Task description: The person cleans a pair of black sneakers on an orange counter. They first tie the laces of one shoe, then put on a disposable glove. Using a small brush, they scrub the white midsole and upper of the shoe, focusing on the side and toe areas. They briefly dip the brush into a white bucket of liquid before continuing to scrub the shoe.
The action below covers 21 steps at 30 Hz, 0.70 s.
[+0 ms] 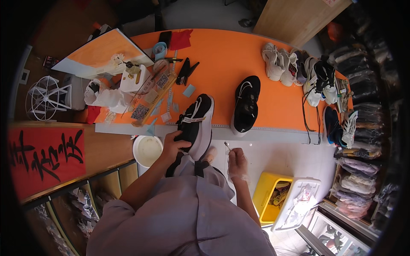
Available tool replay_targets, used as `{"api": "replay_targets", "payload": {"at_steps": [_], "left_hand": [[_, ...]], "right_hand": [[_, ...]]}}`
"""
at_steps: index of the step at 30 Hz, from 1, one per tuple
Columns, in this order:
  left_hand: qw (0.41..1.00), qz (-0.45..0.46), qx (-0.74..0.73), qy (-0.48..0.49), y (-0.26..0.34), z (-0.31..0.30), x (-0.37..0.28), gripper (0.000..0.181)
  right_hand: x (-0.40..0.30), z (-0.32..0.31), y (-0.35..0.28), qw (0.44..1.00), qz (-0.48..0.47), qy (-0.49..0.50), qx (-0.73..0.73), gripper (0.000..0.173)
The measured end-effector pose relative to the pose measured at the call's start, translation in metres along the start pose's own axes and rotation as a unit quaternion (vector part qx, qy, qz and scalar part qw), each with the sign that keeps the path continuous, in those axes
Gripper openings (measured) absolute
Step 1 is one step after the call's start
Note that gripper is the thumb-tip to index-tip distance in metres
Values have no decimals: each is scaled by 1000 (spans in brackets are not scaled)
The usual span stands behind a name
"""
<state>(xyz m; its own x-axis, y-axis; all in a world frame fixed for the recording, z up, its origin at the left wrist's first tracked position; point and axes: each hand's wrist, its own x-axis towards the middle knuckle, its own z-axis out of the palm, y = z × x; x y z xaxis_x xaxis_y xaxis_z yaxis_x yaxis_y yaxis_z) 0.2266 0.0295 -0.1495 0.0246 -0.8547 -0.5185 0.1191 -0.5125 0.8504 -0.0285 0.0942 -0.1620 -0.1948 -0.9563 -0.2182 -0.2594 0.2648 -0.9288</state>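
Observation:
My left hand [173, 145] grips a black sneaker [200, 105] with a thick white sole at its heel end. A paper tag with writing lies across this sneaker's laces. It is tilted on its side at the table's near edge, toe pointing away from me. In a thin transparent glove, my right hand [238, 163] holds a small thin stick [226, 146], its tip raised; I cannot tell exactly what tool it is. The matching black sneaker [246, 104] stands sole down on the orange tabletop [221, 64], between my hands' reach and the far edge.
Several used shoes [288, 65] line the table's right end. A stapler [183, 72], a roll of tape [159, 49], blue slips [189, 91] and a white box [136, 78] lie left, beside a monitor [99, 54]. Below are a white bucket [148, 150] and a yellow bin [264, 198].

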Motion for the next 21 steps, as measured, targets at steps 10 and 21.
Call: {"api": "replay_targets", "payload": {"at_steps": [10, 21], "left_hand": [[993, 82, 80, 42, 21, -29, -13, 34], [997, 53, 15, 49, 30, -53, 11, 31]], "right_hand": [[34, 61, -87, 974, -131, -65, -173, 8], [59, 96, -84, 984, 99, -149, -11, 25]]}}
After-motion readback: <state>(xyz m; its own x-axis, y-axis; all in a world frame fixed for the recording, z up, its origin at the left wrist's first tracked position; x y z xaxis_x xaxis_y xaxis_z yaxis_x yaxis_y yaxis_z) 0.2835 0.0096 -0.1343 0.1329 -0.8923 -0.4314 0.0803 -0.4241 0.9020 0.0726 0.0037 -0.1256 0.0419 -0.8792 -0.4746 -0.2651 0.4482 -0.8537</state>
